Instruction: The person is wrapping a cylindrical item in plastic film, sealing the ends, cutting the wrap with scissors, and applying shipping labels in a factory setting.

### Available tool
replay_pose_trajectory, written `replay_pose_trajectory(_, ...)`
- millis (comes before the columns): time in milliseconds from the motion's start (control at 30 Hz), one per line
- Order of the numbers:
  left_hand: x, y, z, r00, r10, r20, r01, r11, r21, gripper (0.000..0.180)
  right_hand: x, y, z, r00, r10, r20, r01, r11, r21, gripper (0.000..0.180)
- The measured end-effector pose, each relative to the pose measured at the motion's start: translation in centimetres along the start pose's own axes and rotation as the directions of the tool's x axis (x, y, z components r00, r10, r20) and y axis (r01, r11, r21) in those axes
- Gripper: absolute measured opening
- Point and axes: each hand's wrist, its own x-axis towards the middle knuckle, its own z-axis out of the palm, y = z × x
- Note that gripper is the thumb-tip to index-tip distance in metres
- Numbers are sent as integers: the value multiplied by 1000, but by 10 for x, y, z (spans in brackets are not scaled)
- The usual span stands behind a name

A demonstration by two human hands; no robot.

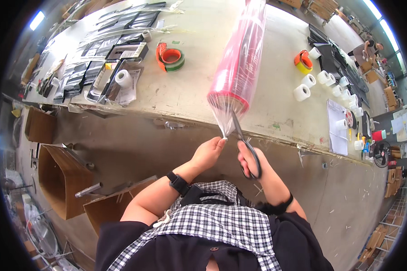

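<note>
A long pink-red roll (237,72), wrapped in clear plastic film, lies on the table with its near end at the front edge. The loose film at that end is gathered into a twisted tail (224,128). My left hand (209,151) pinches the tip of this tail just off the table edge. In my right hand (251,159) is a pair of black-handled scissors (239,125), its blades pointing up toward the roll's end beside the gathered film. Whether the blades touch the film I cannot tell.
The table (185,81) also holds a green tape roll in an orange dispenser (171,58), a yellow tape roll (304,62), several white rolls (302,92), and black flat packages (122,27). Open cardboard boxes (61,180) stand on the floor at left. Another person (365,50) is far right.
</note>
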Motion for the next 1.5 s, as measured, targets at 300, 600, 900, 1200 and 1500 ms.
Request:
replay_pose_trajectory(300, 4, 20, 7, 996, 12, -84, -5, 996, 88, 40, 0, 15, 1, 989, 147, 2, -147, 989, -25, 59)
replay_pose_trajectory(600, -3, 12, 23, 987, 147, -59, -137, 980, 147, 36, -3, 27, -19, 995, 62, 72, -72, 987, 147, 58)
replay_pose_trajectory(900, -6, 11, 20, 992, 121, -45, -114, 985, 132, 35, -42, 27, -27, 997, 37, 74, -41, 997, 65, 60)
replay_pose_trajectory(1200, -9, 10, 23, 997, 60, -55, -51, 988, 145, 34, -66, 27, -34, 987, 95, 129, -100, 994, 38, 59)
replay_pose_trajectory(1500, 3, 13, 29, 987, 158, -18, -152, 971, 186, 33, 17, -7, -5, 993, 107, 49, -114, 978, 175, 61)
